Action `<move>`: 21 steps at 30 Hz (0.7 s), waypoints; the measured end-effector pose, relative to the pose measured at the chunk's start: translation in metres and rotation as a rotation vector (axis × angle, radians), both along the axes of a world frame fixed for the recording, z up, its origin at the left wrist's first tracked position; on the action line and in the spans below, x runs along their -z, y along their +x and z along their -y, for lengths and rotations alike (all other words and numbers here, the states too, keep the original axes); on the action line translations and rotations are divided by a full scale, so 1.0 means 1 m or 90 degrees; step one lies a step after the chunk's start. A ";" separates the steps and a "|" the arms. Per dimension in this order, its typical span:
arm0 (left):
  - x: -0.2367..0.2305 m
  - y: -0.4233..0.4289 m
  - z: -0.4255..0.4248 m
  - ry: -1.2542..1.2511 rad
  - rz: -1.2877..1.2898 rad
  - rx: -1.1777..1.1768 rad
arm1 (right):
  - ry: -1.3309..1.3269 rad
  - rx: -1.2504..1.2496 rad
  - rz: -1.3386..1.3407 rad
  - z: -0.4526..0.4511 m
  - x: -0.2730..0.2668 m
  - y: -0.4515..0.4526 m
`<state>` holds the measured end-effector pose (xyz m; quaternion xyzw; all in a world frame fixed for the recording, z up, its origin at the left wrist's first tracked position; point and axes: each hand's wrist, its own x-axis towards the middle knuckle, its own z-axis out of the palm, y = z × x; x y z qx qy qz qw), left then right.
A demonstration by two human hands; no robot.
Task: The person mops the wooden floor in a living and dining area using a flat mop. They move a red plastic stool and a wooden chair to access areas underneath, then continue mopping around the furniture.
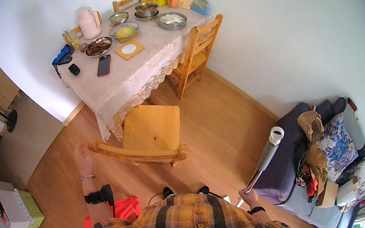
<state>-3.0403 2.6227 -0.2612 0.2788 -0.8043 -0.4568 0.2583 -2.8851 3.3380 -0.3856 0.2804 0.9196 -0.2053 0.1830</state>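
Observation:
My right hand point(250, 197) is closed around the metal shaft of a pole point(262, 163). The pole has a grey sleeve and a white end cap with a hole, and it leans up to the right. Its lower end is hidden past my shirt. My left hand point(82, 153) is held out over the floor, blurred, beside the backrest of a wooden chair point(153, 127). I cannot make out its fingers. A black strap with a device point(100, 195) is around my left forearm. The chair's seat reaches to the tablecloth's lace edge.
Ahead, a cloth-covered table point(87, 89) bears several dishes, a pink jug point(89, 23) and a phone point(104, 65). A second wooden chair point(199, 54) stands at its right side. A sofa point(277, 168) with cushions and bags is at right. A red bag point(126, 209) lies by my left arm.

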 end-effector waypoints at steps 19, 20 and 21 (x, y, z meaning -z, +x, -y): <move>-0.169 -0.094 -0.505 0.735 0.012 1.184 | -0.173 -0.138 0.049 0.008 -0.026 -0.030; -0.175 -0.083 -0.512 0.662 0.043 1.100 | -0.186 -0.128 0.047 0.005 -0.028 -0.031; -0.183 -0.080 -0.519 0.686 0.020 1.132 | -0.160 -0.151 0.022 0.003 -0.030 -0.032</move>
